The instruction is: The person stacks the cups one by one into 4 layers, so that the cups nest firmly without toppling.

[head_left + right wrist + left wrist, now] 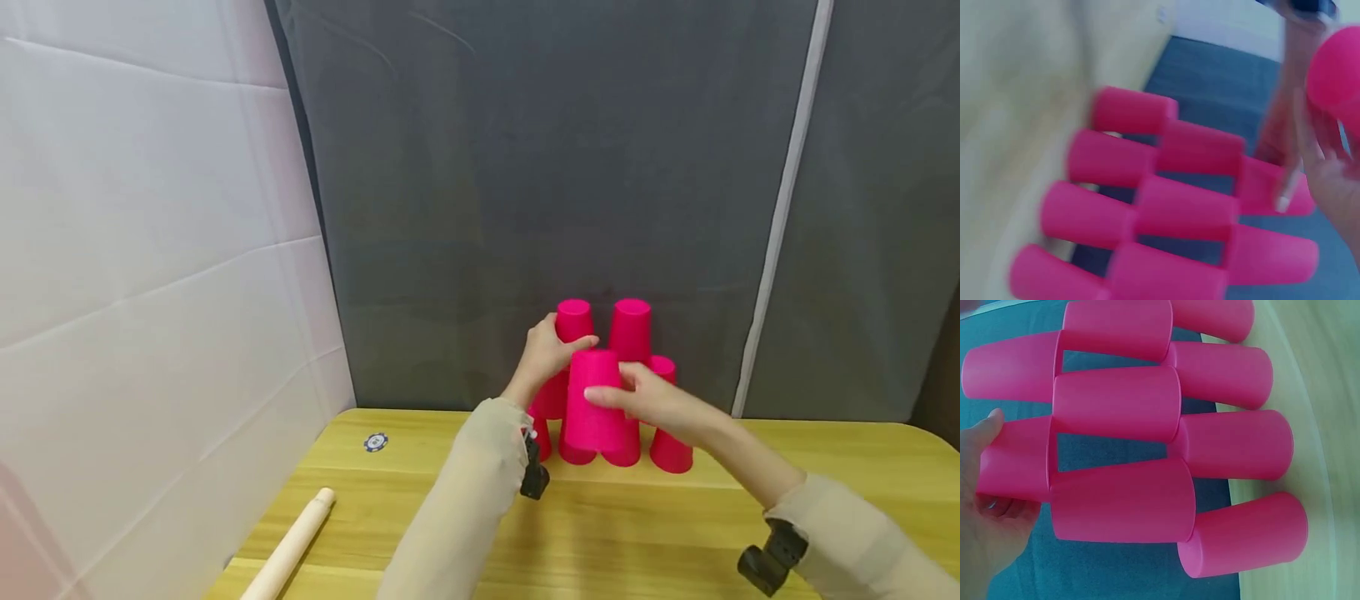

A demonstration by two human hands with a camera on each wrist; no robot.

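Head view: pink cup pyramid [630, 392] stands upside-down at the back of the wooden worktop [675, 533], close to the dark curtain [525, 167]. Left wrist view shows four cups in the bottom row, three in the middle, two on the top row so far.

My right hand [660, 404], grip clamped on one loose pink cup [594, 400], mouth down, thumb across its front. The cup sits in front of the pyramid, level with the middle row, clear of the worktop. Right wrist view is blurred; the cup's base [1335, 78] shows as a pink disc at upper right, next to my fingers.

My left hand [546, 354], grip wrapped round the top-left cup [573, 321], thumb on its front, fingers behind. Left wrist view confirms it: thumb [985, 428] lies on that cup [1013, 459], palm under it. The top-right cup [631, 327] stands just beside it, untouched.

Rest: a wooden rolling pin [288, 546] lies at the left front of the worktop, and a blue-and-white poker chip [376, 442] further back on the left; its markings are too small to read. No writing or brand visible on any cup. Black camera mounts sit at both wrists, over pale sleeves. A white cloth [150, 292] hangs on the left
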